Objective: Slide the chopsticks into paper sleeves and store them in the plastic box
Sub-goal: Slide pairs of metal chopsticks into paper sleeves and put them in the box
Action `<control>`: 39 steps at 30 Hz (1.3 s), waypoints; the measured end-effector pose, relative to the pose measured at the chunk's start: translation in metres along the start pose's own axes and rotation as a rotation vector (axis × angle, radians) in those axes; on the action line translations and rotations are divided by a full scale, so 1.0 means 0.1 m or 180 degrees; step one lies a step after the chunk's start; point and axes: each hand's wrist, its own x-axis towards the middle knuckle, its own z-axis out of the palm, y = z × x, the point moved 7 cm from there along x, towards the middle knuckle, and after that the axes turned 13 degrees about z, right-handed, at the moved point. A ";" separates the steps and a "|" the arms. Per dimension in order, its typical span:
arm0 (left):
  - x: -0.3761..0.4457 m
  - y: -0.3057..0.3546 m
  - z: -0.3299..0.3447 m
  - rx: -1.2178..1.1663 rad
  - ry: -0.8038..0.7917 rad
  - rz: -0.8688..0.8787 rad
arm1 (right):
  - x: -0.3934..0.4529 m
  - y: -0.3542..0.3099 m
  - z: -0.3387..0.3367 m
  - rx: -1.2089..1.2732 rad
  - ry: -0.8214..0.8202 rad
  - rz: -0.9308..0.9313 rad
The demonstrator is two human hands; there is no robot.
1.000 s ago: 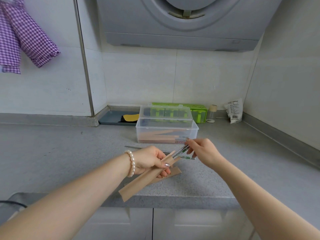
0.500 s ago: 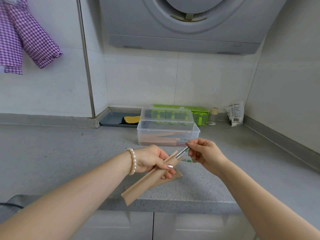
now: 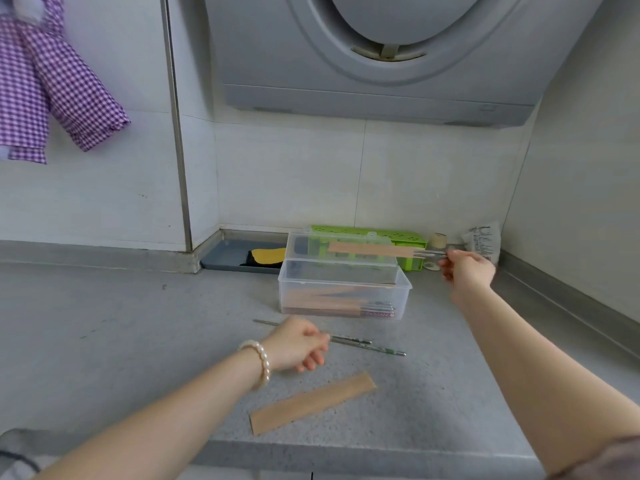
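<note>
Right hand [image 3: 465, 271] pinches the bare metal ends of a sleeved pair of chopsticks [image 3: 374, 250], holding it level above the open plastic box [image 3: 343, 292], with the paper-covered length reaching away from the fingers over the box's raised lid [image 3: 341, 249]. Below that pair, inside the box, more sleeved pairs [image 3: 341, 303] lie stacked along the bottom, their metal ends toward the same side as the right hand.

Left hand [image 3: 298, 346], a pearl bracelet [image 3: 258, 362] at its wrist, is down on the tabletop [image 3: 104, 323] with its fingers curled over the middle of two loose metal chopsticks [image 3: 367, 345]; whether it actually grips them or only rests on them I cannot tell. Those chopsticks stick out on both sides of the hand and lie just in front of the box. Nearer the body from the left hand, an empty paper sleeve [image 3: 311, 403] lies flat by the tabletop's edge.

Beyond the right hand, against the wall, stand a green plastic holder [image 3: 405, 237], a small jar [image 3: 437, 242] and a white packet [image 3: 485, 239]. Purple checked cloth [image 3: 52, 81] hangs far off past the left hand.
</note>
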 end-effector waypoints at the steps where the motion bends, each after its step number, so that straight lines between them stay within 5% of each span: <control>1: -0.01 0.02 0.06 0.0585 -0.0191 0.0158 | 0.02 0.03 0.06 -0.0125 0.0127 -0.0010; 6: -0.03 0.01 0.24 0.1894 -0.0744 0.0332 | 0.14 0.31 0.42 -0.0658 0.0121 0.0249; 11: 0.08 -0.12 0.25 0.1351 -0.0670 0.0396 | 0.13 0.40 0.64 -0.1706 0.0018 0.0262; 16: 0.14 -0.18 0.23 0.0846 -0.0662 0.0452 | -0.05 0.42 0.72 -0.3396 -0.0043 -0.0574; 20: 0.16 -0.21 0.24 0.0727 -0.0758 0.0355 | -0.36 0.58 0.74 -0.3368 -0.0531 -0.1487; 24: 0.19 -0.20 0.24 0.0822 -0.0831 0.0250 | -0.49 1.08 0.70 -0.4226 -0.1468 -0.1074; 39: 0.13 -0.13 0.21 0.0837 -0.0327 0.0129 | -0.69 1.09 0.43 -0.4468 -0.1278 -0.1202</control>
